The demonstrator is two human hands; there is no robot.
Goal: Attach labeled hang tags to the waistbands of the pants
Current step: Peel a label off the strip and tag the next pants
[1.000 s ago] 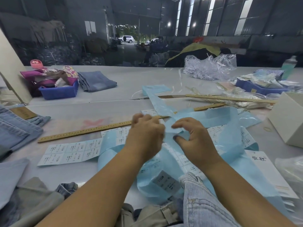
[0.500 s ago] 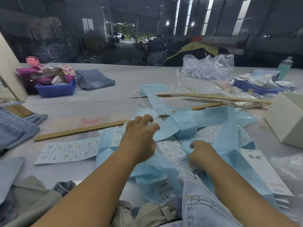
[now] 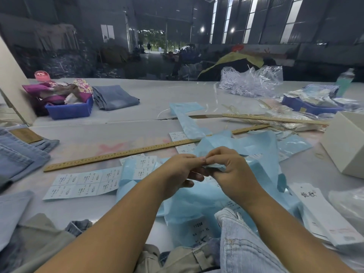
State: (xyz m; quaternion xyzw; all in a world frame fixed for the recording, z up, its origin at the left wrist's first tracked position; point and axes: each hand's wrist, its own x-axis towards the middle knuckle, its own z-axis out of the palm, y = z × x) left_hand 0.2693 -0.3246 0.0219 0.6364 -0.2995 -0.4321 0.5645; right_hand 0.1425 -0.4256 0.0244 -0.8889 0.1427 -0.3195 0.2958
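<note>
Above table centre | left hand (image 3: 178, 172), right hand (image 3: 231, 172) pinching blue backing paper (image 3: 214, 166)

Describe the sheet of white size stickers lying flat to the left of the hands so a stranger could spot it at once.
Find the long wooden ruler running diagonally across the grey table. Just nearer the person than its left end lies the sticker sheet, flat, two rows of white labels printed 1103#. Unlike the crumpled blue backing paper on its right, it is uncreased.
</note>
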